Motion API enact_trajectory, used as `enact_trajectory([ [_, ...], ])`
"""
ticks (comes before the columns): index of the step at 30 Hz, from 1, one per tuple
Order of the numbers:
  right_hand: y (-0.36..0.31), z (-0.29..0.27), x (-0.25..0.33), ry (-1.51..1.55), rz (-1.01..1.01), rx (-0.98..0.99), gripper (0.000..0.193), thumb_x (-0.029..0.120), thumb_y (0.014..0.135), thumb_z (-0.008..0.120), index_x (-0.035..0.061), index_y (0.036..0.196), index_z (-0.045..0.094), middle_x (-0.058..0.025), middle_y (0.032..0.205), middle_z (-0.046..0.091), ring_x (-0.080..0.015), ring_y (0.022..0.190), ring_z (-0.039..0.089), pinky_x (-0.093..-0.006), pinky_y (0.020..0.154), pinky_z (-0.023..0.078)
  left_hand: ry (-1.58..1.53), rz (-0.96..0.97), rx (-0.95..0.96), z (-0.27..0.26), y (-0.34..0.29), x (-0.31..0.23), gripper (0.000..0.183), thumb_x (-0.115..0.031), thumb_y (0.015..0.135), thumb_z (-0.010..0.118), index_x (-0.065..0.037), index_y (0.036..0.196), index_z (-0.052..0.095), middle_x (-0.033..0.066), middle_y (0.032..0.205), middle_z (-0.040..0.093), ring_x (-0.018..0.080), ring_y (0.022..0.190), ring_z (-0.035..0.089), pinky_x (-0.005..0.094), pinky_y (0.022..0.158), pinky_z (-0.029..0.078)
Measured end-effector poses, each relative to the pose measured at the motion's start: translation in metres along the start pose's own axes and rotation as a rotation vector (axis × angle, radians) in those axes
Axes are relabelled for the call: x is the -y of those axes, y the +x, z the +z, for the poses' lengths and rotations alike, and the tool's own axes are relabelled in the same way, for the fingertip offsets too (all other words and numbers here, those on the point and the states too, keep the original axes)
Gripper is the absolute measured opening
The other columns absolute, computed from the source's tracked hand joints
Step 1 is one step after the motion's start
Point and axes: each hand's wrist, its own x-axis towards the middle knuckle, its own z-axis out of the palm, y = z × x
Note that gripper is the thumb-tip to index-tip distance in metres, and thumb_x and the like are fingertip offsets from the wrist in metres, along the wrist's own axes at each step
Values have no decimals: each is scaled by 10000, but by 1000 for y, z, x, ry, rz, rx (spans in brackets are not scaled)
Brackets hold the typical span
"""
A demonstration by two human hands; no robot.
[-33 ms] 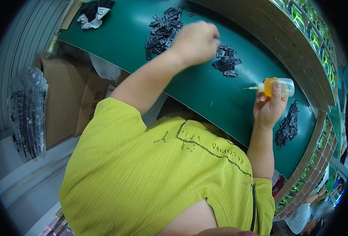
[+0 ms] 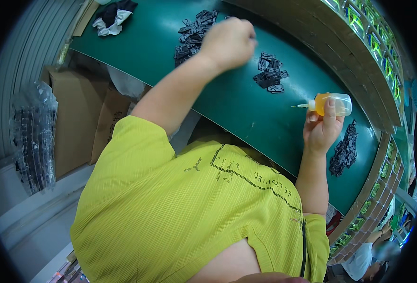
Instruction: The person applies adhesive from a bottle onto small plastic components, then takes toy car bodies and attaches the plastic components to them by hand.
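Observation:
My right hand (image 2: 325,125) is wrapped round a clear squeeze bottle (image 2: 341,104) with orange liquid and a thin needle tip. The bottle lies sideways above the table, its needle pointing left. My left hand (image 2: 229,42) hovers over the right side of a large heap of flat black plastic parts (image 2: 189,40). Its fingers are curled in and mostly turned from view; whatever they hold is hidden. A smaller heap of the same black parts (image 2: 270,73) lies just right of that hand. Beside my right wrist is another black pile (image 2: 344,150).
The green table (image 2: 236,111) carries a black-and-white cloth (image 2: 115,18) at its far left. Cardboard-edged racks (image 2: 354,47) with bright green items border the far and right sides. Left of me stand a cardboard box (image 2: 74,122) and a plastic-wrapped bundle (image 2: 34,137). A person (image 2: 359,262) is at lower right.
My left hand has shifted slightly left and away from the smaller heap, uncovering more of it. My right hand and the bottle have hardly moved.

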Motion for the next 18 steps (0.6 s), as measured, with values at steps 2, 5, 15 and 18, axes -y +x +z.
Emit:
enact_trajectory([
  [2, 0, 0, -1, -13, 18, -31, 172, 182, 955, 670, 79, 1046, 567, -72, 896, 655, -89, 532, 538, -212, 470, 445, 142, -133, -2, -10, 27, 14, 239, -267, 840, 691, -77, 976, 745, 147, 921, 723, 350, 919, 682, 442, 829, 540],
  [5, 0, 7, 0, -42, 20, -45, 176, 172, 948, 679, 75, 1043, 565, -65, 876, 651, -87, 526, 543, -214, 464, 446, 125, -244, 28, -9, 63, 44, 329, -319, 768, 786, -52, 949, 724, 212, 1035, 697, 358, 1009, 658, 424, 896, 513],
  [15, 2, 5, 1, -23, 2, -36, 144, 146, 944, 676, 68, 1013, 576, -56, 857, 644, -83, 526, 540, -218, 456, 435, -115, -223, 73, -18, 51, 26, 222, -219, 740, 759, -15, 782, 681, 192, 815, 698, 289, 828, 693, 405, 758, 544],
  [18, 0, 9, 3, -14, 18, -42, 148, 154, 946, 674, 68, 1014, 575, -58, 857, 644, -83, 531, 540, -219, 459, 437, -756, -229, 301, -22, 5, 2, 144, -187, 834, 714, -57, 828, 652, 113, 844, 741, 132, 558, 635, 258, 480, 473],
])
